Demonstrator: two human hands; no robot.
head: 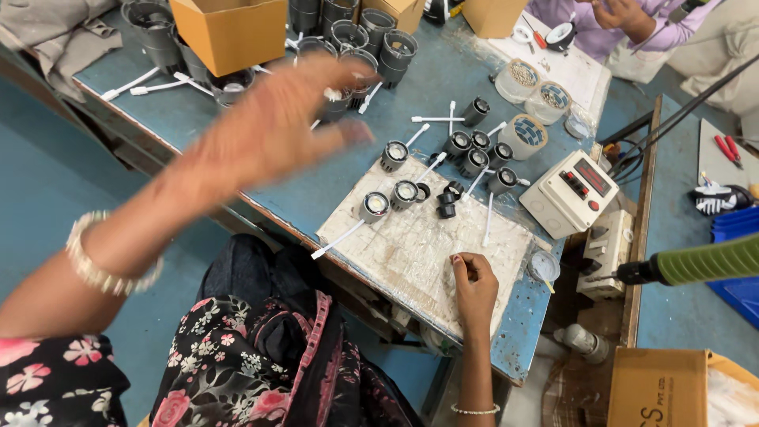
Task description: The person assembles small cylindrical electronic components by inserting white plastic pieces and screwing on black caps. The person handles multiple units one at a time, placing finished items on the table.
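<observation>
Overhead, from the head camera, the left hand (273, 126) hangs blurred above the blue surface (443, 71), fingers spread and released — holding nothing, nearest the dark cylindrical housings (371, 43) by a cardboard box (229, 32). The right hand (474, 286) rests on the pale work board (419, 245), fingers curled together; whether they pinch something small I cannot tell. Small round lamp parts (403, 192) with white stems lie on the board's far end — a beige control box (571, 192) sits just beside it.
</observation>
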